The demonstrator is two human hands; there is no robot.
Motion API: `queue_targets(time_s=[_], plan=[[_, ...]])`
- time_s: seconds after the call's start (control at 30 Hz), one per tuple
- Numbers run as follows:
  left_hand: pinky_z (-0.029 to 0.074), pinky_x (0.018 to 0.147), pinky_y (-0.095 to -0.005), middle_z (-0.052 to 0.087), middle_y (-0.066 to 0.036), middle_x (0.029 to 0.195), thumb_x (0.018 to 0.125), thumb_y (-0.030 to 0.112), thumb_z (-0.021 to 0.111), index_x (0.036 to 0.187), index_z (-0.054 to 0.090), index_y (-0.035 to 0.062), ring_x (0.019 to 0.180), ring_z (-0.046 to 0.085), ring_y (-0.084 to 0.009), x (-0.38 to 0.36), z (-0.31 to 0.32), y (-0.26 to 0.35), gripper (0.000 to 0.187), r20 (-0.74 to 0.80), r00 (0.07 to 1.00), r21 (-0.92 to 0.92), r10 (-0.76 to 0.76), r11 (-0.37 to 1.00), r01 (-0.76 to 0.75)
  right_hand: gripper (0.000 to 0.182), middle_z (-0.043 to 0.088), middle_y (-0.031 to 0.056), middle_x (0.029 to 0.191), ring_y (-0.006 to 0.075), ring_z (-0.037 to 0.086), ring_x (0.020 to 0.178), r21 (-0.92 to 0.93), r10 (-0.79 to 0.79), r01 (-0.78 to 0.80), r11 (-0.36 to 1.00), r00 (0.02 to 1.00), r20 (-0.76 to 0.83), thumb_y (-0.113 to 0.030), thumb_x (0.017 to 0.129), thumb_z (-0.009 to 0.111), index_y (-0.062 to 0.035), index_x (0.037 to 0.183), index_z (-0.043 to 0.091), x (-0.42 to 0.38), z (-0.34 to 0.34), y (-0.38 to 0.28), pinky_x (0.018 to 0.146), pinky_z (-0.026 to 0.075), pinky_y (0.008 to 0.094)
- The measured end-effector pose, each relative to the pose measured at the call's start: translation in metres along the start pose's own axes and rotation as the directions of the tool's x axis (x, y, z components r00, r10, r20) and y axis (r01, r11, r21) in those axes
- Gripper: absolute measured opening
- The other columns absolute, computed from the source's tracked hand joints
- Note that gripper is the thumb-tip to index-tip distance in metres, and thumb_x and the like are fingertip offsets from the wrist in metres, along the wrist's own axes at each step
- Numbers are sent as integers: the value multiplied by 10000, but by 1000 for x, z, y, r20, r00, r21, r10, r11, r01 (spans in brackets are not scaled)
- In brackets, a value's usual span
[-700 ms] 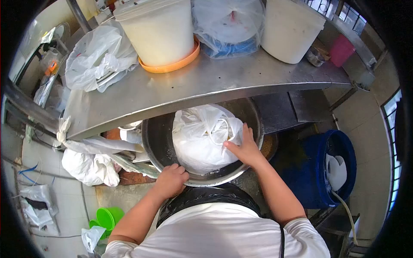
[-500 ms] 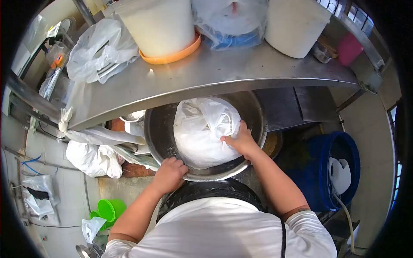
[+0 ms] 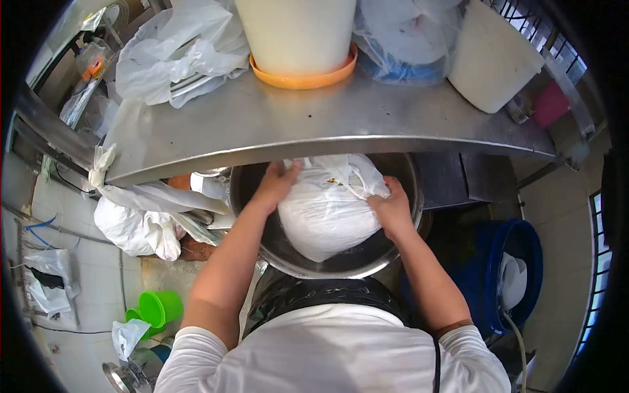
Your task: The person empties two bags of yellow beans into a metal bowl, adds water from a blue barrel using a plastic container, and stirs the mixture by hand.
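Observation:
A bulky white plastic bag (image 3: 327, 216), full and rounded, sits in a large round metal basin (image 3: 314, 270) below the steel shelf. At the bag's upper left, my left hand (image 3: 278, 185) has its fingers closed on the plastic. On the opposite side my right hand (image 3: 391, 208) grips the bag's upper right part. Small yellowish marks show near the gathered top of the bag. What is inside cannot be made out.
The steel shelf (image 3: 314, 124) overhangs the basin's far side and carries a white bucket on an orange dish (image 3: 304, 80), plastic bags and another pale bucket (image 3: 495, 56). A blue barrel (image 3: 485, 275) stands at right. Green buckets (image 3: 160, 308) are at lower left.
My left hand has left the basin's near rim and taken hold of the bag's upper left. My right hand still holds the bag, whose top has shifted. The view has moved slightly.

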State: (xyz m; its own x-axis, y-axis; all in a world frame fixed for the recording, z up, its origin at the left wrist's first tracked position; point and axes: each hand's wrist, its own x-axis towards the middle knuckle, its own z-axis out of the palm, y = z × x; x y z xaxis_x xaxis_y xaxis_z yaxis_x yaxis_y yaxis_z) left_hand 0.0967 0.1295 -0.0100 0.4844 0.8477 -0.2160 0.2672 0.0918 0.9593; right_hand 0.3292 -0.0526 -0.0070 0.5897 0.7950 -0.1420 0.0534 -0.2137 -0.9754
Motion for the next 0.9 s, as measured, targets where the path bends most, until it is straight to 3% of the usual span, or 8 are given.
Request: queue_targets(time_s=[0.13,0.27,0.33,0.4,0.47,0.53,0.67,0.9], plan=[[459,1057,-437,680,-204,1275,1000,470,628,1360,608,6,1200,629,-333,53,-4,-44,587,-18,996,238,86,968,-80,527,624,266,1316,367,622,1210,-462,-286,300,834,953,104,-113,808,680,37,1308,610,19,-5,-46,1059,477,393],[431,1098,-442,609,-200,1400,1041,352,518,1339,620,36,1322,555,-336,94,6,0,446,152,776,719,612,470,-511,672,556,261,1427,406,550,1304,-681,-255,520,515,852,457,-335,872,726,-57,1447,518,16,6,-89,1106,444,422],[432,1097,-443,610,-200,1398,1040,351,518,1338,620,37,1319,555,-339,111,30,11,445,142,841,748,522,500,-437,742,563,264,1431,408,548,1313,-630,-289,602,490,794,535,-434,893,722,-61,1482,468,14,-2,-101,1111,440,424],[433,1095,-444,611,-201,1396,1038,351,517,1337,620,39,1317,556,-342,114,46,5,444,142,877,756,459,521,-396,697,585,262,1410,403,552,1317,-521,137,241,819,799,585,-438,908,716,-49,1448,507,9,-14,-127,1124,427,441],[434,1094,-445,612,-201,1394,1037,351,517,1336,620,40,1315,557,-345,110,54,-5,444,135,887,760,441,529,-379,615,619,237,1377,389,568,1299,-268,-58,235,934,842,536,-412,942,677,-40,1414,545,43,-17,-79,1128,419,467],[435,1093,-446,613,-202,1391,1036,351,517,1336,620,42,1312,557,-347,105,60,-10,443,141,893,761,427,530,-374,490,632,209,1366,375,575,1287,-784,-308,469,406,878,365,-352,989,599,-39,1366,597,79,-15,-44,1115,430,479],[438,1091,-448,615,-202,1387,1033,350,516,1334,620,45,1307,559,-353,98,65,-14,442,154,900,770,408,521,-368,426,641,189,1357,381,579,1276,-700,-445,558,446,817,368,-313,1007,539,-54,1331,633,123,0,14,1107,436,483],[441,1087,-452,618,-204,1379,1028,350,516,1331,620,50,1299,561,-363,72,44,-19,439,215,911,757,351,529,-383,557,498,180,1523,372,450,1409,-815,-219,494,304,868,445,-440,995,525,-99,1434,556,119,2,3,1195,325,520]])
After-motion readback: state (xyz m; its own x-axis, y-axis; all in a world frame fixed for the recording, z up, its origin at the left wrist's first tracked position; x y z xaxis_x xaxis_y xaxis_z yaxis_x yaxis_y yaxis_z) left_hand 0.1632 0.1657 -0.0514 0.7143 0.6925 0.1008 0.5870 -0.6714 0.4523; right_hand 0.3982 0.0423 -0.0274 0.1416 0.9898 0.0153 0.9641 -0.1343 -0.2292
